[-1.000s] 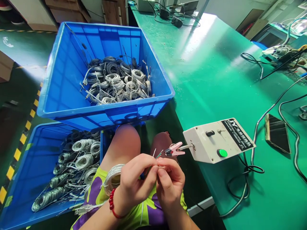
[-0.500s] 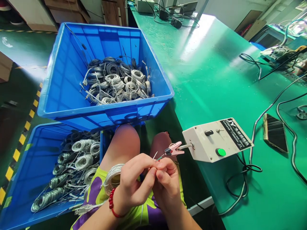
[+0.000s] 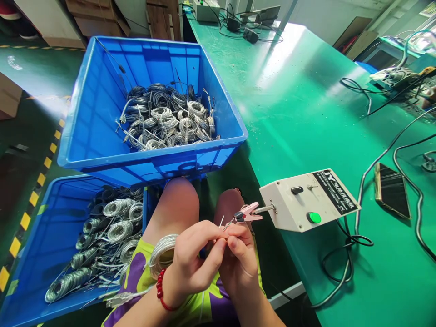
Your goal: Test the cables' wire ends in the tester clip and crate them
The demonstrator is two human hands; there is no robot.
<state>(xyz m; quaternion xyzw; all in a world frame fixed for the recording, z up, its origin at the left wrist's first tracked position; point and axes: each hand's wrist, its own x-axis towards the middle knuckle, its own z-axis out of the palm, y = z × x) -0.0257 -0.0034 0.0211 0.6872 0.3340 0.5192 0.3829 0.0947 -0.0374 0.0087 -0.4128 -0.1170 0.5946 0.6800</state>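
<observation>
Pinching thin wires [image 3: 229, 224] between thumb and forefinger of the left hand [image 3: 194, 261], with the right hand [image 3: 241, 261] drawn into a narrow pinch on the same wires, close beside it. Running from the fingertips up to the dark tip of a pink clip [image 3: 250, 213], apart from one pale end poking up to its left (hard to tell from here whether clamped in the clip or only touching it). Mounted on a metal rod out of a beige box [image 3: 283, 204], itself at the edge of a green table [image 3: 289, 131] and fitted with a black knob [image 3: 297, 190] and a green button [image 3: 314, 217]. Hanging just beside the left hand, over the lap: a coil of clear cable [image 3: 156, 254], with a pale plug [image 3: 120, 299] near the forearm, below a red bead bracelet [image 3: 160, 285]. Ahead, in an upper blue crate [image 3: 160, 156], piled with dark and silvery cable coils [image 3: 162, 112]; below it, in a lower blue crate [image 3: 34, 231], heaped with more coils [image 3: 120, 231].
</observation>
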